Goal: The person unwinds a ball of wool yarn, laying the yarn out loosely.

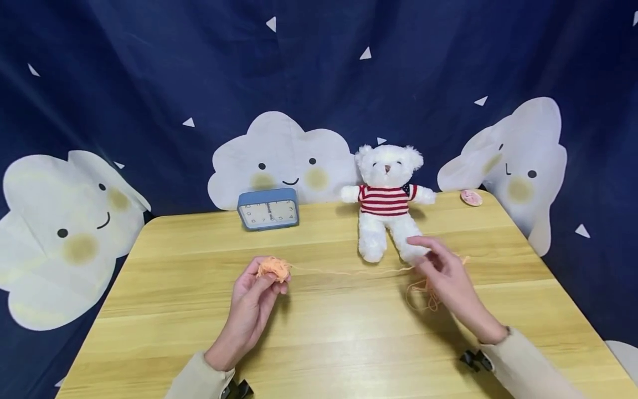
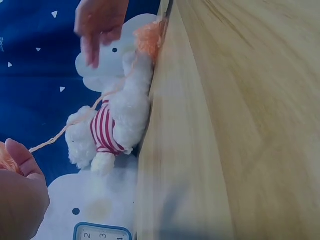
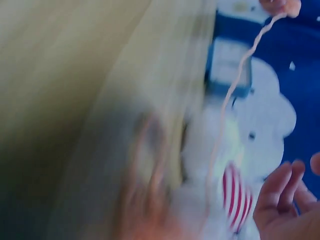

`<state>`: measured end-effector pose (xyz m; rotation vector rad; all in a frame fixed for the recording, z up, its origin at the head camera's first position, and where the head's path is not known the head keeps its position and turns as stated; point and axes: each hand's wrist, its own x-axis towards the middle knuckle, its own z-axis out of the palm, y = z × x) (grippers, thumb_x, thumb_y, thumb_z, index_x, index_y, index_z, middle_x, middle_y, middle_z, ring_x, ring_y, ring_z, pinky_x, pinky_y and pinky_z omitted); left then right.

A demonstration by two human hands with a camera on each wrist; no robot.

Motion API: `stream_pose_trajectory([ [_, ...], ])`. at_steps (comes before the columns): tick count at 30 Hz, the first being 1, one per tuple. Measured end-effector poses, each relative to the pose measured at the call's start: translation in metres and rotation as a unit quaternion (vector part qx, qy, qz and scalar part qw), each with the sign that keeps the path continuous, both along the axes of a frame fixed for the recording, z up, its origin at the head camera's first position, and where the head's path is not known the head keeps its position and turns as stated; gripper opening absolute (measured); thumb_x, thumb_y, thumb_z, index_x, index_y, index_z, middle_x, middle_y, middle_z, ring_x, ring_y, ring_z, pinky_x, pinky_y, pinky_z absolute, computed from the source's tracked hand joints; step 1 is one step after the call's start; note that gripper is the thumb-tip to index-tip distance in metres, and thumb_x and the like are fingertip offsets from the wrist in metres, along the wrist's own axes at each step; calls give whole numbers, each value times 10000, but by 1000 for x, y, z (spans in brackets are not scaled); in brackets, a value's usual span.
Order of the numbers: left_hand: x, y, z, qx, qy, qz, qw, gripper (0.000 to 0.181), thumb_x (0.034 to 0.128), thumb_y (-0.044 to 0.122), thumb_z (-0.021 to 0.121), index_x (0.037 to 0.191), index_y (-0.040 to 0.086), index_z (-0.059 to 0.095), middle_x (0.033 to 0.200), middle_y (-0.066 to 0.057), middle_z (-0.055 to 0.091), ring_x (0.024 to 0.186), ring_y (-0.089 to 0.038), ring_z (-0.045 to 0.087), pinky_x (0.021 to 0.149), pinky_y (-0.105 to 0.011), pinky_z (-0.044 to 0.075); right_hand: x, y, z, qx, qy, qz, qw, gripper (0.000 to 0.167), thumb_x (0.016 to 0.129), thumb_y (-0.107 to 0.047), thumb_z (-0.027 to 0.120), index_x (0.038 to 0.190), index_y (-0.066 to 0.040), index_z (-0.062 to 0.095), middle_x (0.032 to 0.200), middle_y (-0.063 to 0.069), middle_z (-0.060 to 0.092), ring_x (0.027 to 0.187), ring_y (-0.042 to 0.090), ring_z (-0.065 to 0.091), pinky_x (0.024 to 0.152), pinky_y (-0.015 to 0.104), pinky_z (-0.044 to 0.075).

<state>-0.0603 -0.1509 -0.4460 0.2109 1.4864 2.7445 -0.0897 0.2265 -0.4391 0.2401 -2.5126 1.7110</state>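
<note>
Now, the left hand [image 1: 253, 302] is clamping the yarn ball [image 1: 275, 268], its strand [image 1: 349, 272] running rightward to loose yarn [image 2: 148, 39], which the right hand [image 1: 449, 280] (fingers apart, holding nothing) is hovering nearer.

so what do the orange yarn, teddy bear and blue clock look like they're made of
Orange yarn: soft, matte fibre, perhaps wool or acrylic; the stretched strand looks twisted and kinked.
Teddy bear: plush, likely synthetic, judging by its fluffy white pile; the striped shirt seems to be fabric.
Blue clock: probably plastic, given its smooth, evenly coloured case, though painted metal is possible.
</note>
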Motion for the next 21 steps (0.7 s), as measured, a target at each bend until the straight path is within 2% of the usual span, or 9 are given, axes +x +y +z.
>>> stream_pose_trajectory([
  [3, 0, 2, 1, 23, 1, -25, 10000, 181, 1082, -84, 485, 1183, 16, 597, 1115, -98, 670, 959, -193, 707, 792, -223, 602, -3, -25, 5, -321, -512, 748, 9954, 378, 1083, -108, 654, 1457, -59, 641, 1002, 126, 682, 870, 285, 655, 739, 333, 599],
  [5, 0, 2, 1, 20, 23, -43, 10000, 185, 1077, -87, 483, 1179, 16, 597, 1111, -99, 673, 958, -193, 705, 792, -225, 602, -6, -40, 7, -515, -872, 1189, 9877, 411, 1081, -131, 657, 1480, -40, 616, 1040, 155, 715, 949, 324, 683, 848, 369, 616],
  [8, 0, 2, 2, -7, 45, -49, 10000, 187, 1075, -87, 481, 1174, 20, 599, 1109, -99, 675, 961, -193, 701, 793, -229, 601, -10, -62, 7, -806, -1249, 1719, 9738, 457, 1066, -114, 668, 1501, -5, 579, 1060, 166, 721, 989, 338, 690, 934, 409, 618],
  [12, -1, 1, 3, -36, 34, -45, 10000, 191, 1071, -89, 480, 1169, 22, 599, 1114, -101, 678, 965, -195, 702, 795, -232, 603, -12, -86, 2, -885, -1306, 2148, 9638, 485, 1031, -74, 699, 1492, 9, 572, 965, 96, 704, 975, 349, 702, 912, 373, 617],
  [16, 0, 2, 2, -25, 0, -51, 10000, 191, 1066, -95, 489, 1171, 20, 600, 1119, -99, 675, 963, -198, 700, 797, -234, 602, -12, -105, -1, -671, -1080, 2254, 9659, 458, 1032, -114, 740, 1464, -30, 614, 888, 88, 696, 911, 369, 695, 811, 303, 590],
  [19, 0, 3, 2, -32, -39, -66, 10000, 190, 1062, -96, 505, 1179, 20, 600, 1130, -94, 672, 963, -198, 697, 799, -238, 599, -12, -115, -1, -566, -930, 2320, 9666, 426, 1035, -134, 754, 1435, -36, 642, 1030, 123, 734, 871, 346, 687, 763, 282, 584],
  [21, 0, 4, 1, -47, -70, -52, 10000, 192, 1058, -99, 515, 1179, 21, 603, 1150, -92, 675, 966, -194, 693, 807, -245, 602, -12, -121, 0, -576, -968, 2375, 9648, 394, 1037, -137, 754, 1401, -16, 663, 1138, 153, 736, 876, 344, 699, 767, 302, 613],
])
